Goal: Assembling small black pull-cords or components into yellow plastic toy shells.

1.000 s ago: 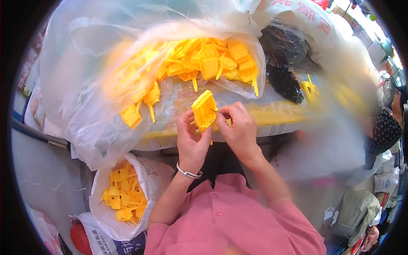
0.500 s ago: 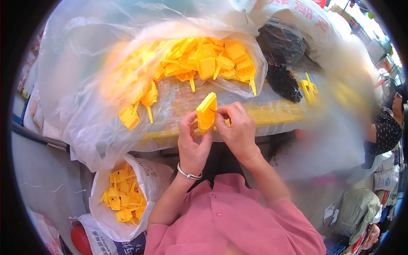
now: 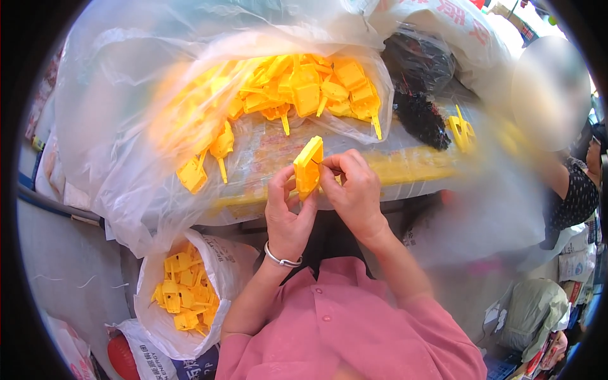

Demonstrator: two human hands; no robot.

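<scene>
My left hand grips a yellow plastic part upright by its lower edge, thumb at the front and fingers behind. The part is shallow and box-like, with its hollow side turned toward my right hand. That hand is closed in a pinch against this side. A short thin dark line shows at the fingertips; what they hold is too small to make out. Beyond my hands, a pile of similar yellow parts spills from a clear plastic bag on the table.
A bundle of black thin pieces lies on the table, right of the pile, beside another yellow part. On the floor at my left stands a white sack of yellow parts. Another person's arm is at the right.
My hands and the yellow part stay almost in place. At the right, the other person's blurred figure has shifted, and a pale round shape now shows there.
</scene>
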